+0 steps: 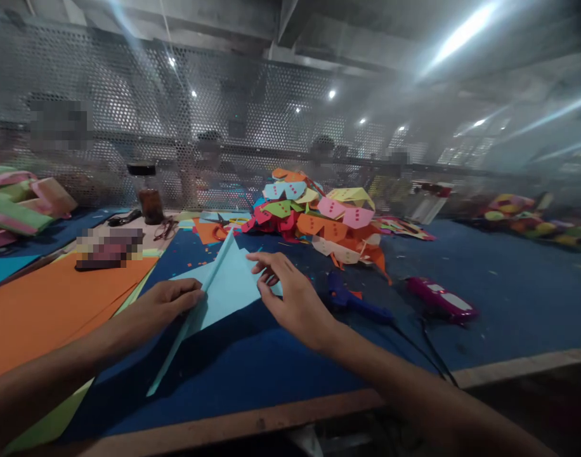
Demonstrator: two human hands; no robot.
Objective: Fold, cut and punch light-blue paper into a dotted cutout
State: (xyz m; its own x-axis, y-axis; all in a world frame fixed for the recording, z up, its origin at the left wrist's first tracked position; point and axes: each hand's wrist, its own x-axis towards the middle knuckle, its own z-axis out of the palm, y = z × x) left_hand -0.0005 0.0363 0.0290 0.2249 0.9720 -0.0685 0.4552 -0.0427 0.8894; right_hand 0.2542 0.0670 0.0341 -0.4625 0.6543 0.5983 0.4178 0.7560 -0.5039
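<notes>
A light blue sheet of paper (228,285) is in front of me, with a narrow rolled or folded strip along its left edge. My left hand (174,298) pinches that strip between thumb and fingers about midway along it. Over the sheet's right edge hovers my right hand (288,292), its fingers bent and spread apart. Whether its fingertips touch the paper I cannot tell. To the right of that hand lies a blue glue gun (359,301) with a dark cord.
Orange sheets (66,304) lie at left, under a blurred dark object (112,249). Behind stand a jar of dark liquid (150,197) and a heap of colourful folded paper pieces (314,219). Scissors (224,222) lie beside the heap. A purple device (440,298) sits at right; mesh screen (252,95) beyond.
</notes>
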